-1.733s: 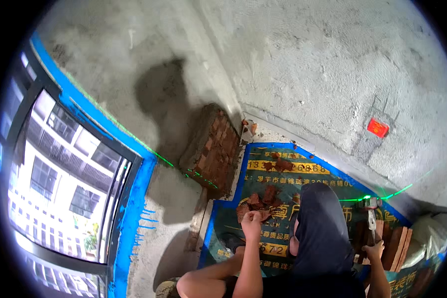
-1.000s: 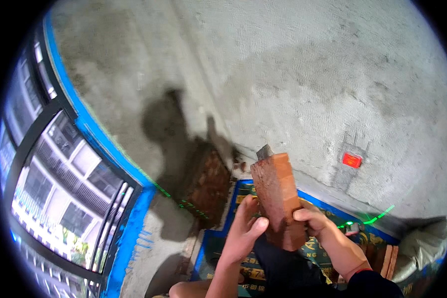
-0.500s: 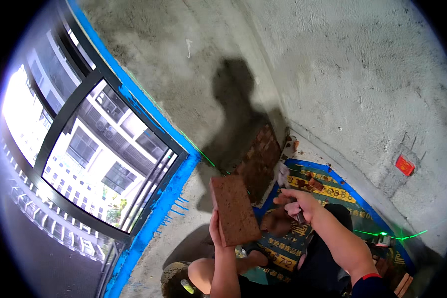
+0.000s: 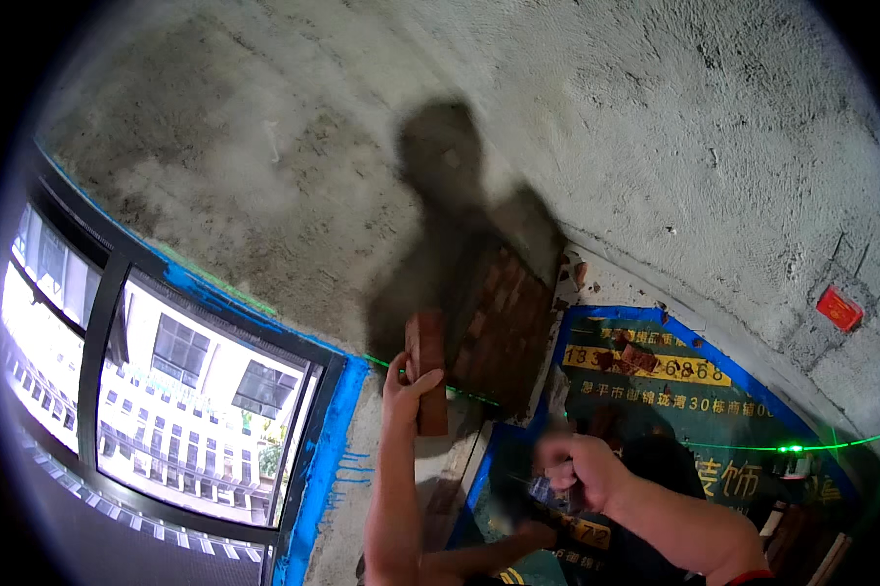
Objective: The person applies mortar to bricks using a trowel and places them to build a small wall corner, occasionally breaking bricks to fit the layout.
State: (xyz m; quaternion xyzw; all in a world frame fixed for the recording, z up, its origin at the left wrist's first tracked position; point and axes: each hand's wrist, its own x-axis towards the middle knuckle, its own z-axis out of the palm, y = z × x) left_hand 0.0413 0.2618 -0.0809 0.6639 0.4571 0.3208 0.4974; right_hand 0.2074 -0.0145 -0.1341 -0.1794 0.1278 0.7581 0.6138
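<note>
My left hand (image 4: 401, 391) grips a red brick (image 4: 427, 342) held upright on its end, its narrow side toward me, in front of the shadowed brickwork (image 4: 499, 322) in the wall corner. To the right and lower down, my right hand (image 4: 586, 469) is closed on a metal tool (image 4: 547, 493), blurred by movement. Broken red brick pieces (image 4: 640, 359) lie on the green printed floor sheet (image 4: 674, 410) with blue edging.
A window (image 4: 206, 391) with blue-painted surround fills the left. A red wall box (image 4: 838, 309) sits in the rough plaster at right. A laser level (image 4: 792, 464) casts a green line, with loose bricks (image 4: 821, 557) below it and a bare leg (image 4: 469, 562) at bottom.
Both hands were on the brick a second ago; the right now holds a tool. Since then my left hand has moved left, turning the brick narrow side toward me.
</note>
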